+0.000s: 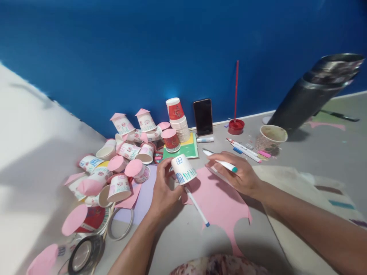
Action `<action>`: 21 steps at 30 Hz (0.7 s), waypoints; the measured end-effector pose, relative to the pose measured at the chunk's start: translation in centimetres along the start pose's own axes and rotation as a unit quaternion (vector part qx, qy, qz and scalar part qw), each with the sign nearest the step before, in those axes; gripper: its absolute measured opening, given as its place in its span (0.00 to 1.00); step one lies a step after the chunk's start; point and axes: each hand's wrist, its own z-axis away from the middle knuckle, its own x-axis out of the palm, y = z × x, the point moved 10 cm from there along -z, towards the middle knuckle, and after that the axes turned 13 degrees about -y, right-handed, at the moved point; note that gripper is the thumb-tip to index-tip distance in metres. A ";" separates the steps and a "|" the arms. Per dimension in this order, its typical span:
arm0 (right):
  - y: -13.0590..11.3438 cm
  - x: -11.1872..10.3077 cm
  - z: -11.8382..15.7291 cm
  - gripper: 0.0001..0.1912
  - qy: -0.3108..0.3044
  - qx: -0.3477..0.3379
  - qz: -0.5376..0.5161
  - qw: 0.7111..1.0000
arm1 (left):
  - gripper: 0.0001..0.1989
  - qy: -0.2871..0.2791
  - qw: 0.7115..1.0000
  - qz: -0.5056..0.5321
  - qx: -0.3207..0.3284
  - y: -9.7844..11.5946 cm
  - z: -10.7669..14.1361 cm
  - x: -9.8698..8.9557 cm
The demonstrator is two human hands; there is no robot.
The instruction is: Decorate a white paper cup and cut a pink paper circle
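Note:
My left hand (166,191) grips a white paper cup (184,169) that is tilted, its drawn side facing me. A blue window, a blue door and green grass strokes are marked on the cup. In my right hand (236,172) is a white marker (222,162) with a green end; its tip points left, to the right of the cup and apart from it. Below the cup, a second white marker (197,208) with a blue end lies partly on cut pink paper (220,198).
Decorated paper cups with pink tops (120,187) are heaped at left, near tape rolls (86,254). Stacked cups (180,126), a phone (203,116), several markers (243,149), a used paper cup (272,138) and a black flask (309,97) stand or lie farther back.

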 end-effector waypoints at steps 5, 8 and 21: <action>-0.6 -0.8 0.2 0.08 0.026 -0.009 0.013 1.000 | 0.35 0.001 1.000 0.013 -0.012 -0.2 0.0 0.2; 0.3 -0.6 0.3 0.07 0.018 0.042 0.018 0.999 | 0.34 0.002 0.999 0.026 -0.020 -0.2 0.1 0.2; -1.1 3.6 0.7 0.09 -0.085 -0.083 0.139 0.983 | 0.36 0.063 0.995 0.058 -0.043 -1.0 0.6 -0.9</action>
